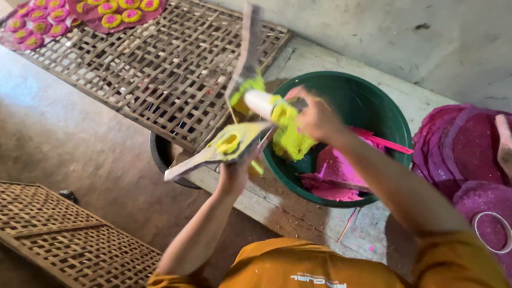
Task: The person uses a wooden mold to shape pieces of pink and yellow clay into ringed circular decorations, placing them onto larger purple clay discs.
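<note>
While the left hand point(236, 171) grips a flat paddle point(220, 150) with a yellow ring point(228, 143) on it, the right hand point(316, 117) has fingers wrapped round a white tube point(262, 103) smeared in yellow paste point(291, 137), just above the green basin point(352, 96) holding pink paste point(333, 177).

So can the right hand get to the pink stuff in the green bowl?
Probably yes. The right hand is already over the green bowl, and the pink stuff lies uncovered just below. But its grip is full with a white tube and yellow paste.
</note>
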